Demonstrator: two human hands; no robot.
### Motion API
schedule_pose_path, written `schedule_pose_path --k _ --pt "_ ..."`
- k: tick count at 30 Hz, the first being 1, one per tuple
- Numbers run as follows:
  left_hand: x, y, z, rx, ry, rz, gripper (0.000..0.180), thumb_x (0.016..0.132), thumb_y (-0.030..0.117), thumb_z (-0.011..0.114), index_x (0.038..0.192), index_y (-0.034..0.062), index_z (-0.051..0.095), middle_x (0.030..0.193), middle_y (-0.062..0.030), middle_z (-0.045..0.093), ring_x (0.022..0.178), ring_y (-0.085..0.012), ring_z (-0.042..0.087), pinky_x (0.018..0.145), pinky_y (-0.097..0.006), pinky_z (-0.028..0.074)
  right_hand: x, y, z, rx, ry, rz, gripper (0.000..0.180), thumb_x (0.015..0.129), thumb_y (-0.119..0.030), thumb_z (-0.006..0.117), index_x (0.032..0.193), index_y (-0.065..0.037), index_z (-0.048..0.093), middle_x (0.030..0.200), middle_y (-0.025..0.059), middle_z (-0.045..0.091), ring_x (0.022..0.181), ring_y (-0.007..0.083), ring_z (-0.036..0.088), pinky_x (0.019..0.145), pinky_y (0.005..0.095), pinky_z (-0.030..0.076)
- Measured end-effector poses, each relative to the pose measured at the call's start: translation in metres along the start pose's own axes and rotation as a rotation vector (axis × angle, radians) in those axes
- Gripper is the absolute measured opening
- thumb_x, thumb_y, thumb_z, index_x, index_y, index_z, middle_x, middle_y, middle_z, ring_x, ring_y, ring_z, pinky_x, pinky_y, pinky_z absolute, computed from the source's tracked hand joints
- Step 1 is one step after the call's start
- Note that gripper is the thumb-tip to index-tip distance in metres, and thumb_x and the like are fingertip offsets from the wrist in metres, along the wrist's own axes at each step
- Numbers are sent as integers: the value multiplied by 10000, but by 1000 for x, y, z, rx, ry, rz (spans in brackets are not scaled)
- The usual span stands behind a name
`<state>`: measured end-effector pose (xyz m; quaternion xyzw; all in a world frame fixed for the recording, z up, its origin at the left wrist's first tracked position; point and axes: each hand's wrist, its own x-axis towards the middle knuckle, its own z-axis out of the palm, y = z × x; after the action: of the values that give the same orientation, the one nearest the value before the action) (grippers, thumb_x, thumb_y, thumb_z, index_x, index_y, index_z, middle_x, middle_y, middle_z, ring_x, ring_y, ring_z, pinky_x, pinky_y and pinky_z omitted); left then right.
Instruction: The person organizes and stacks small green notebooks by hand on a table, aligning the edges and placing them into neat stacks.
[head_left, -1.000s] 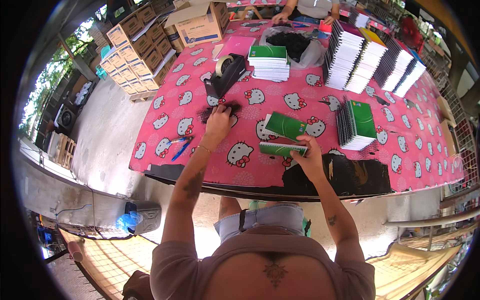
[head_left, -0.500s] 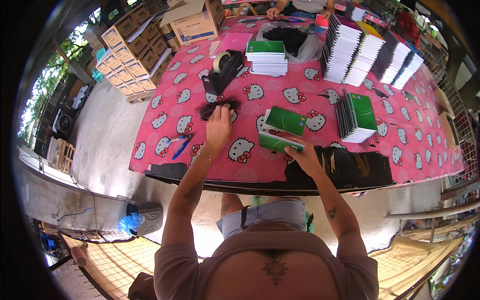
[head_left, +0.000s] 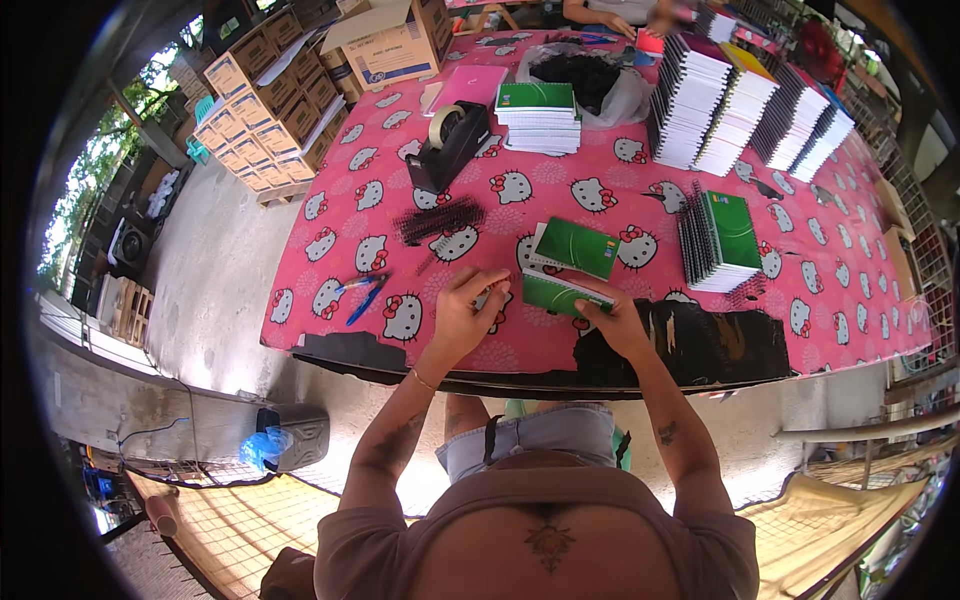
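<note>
Holding the near green notebook [head_left: 553, 295] by its right end in the right hand [head_left: 618, 322], over the front part of the pink-covered table [head_left: 550, 170], just below the second green notebook [head_left: 582, 248]; cannot tell whether touching it. Reads as light, probably a little floppy through the pages and stiffer at the cover, perhaps slippery where glossy. Hardly fragile, but likely to crease at a corner or splay if lifted by the cover alone. Best taken across the full thickness at a short end, with thumb above and fingers beneath. Also noting black coils [head_left: 440, 218], heaped loosely beyond the left hand [head_left: 468, 312]: probably springy, very light, quick to tangle, best pinched singly near an end.

On the right, gripping firmly to the eye, with thumb on the cover, other fingers mostly hidden, and forearm slanting in from lower right. On the left, poised just beside the near notebook's left end, with bent wrist, half-curled fingers, and thumb close to the fingertips. Cannot tell whether pinching anything thin there, or whether fully closed at the tips
</note>
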<state>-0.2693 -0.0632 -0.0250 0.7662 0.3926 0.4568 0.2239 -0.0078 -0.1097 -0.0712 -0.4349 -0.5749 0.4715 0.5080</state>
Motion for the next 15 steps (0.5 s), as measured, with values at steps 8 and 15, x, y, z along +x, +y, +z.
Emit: schedule_pose_path --k 8,15 --pt "12 -5 1 -4 -42 46 203 889 82 709 1089 47 697 836 -105 662 642 -233 638 555 -355 495 -1 0 -4 44 -46 47 339 974 -122 660 1274 32 629 1121 52 696 1004 105 604 873 266 489" --pt "18 -1 -11 67 -334 112 227 917 166 697 1121 76 660 851 -112 600 689 -284 645 609 -384 495 -7 0 -6 64 -77 84 296 972 -110 660 1235 25 650 1055 41 701 922 74 606 795 244 497"
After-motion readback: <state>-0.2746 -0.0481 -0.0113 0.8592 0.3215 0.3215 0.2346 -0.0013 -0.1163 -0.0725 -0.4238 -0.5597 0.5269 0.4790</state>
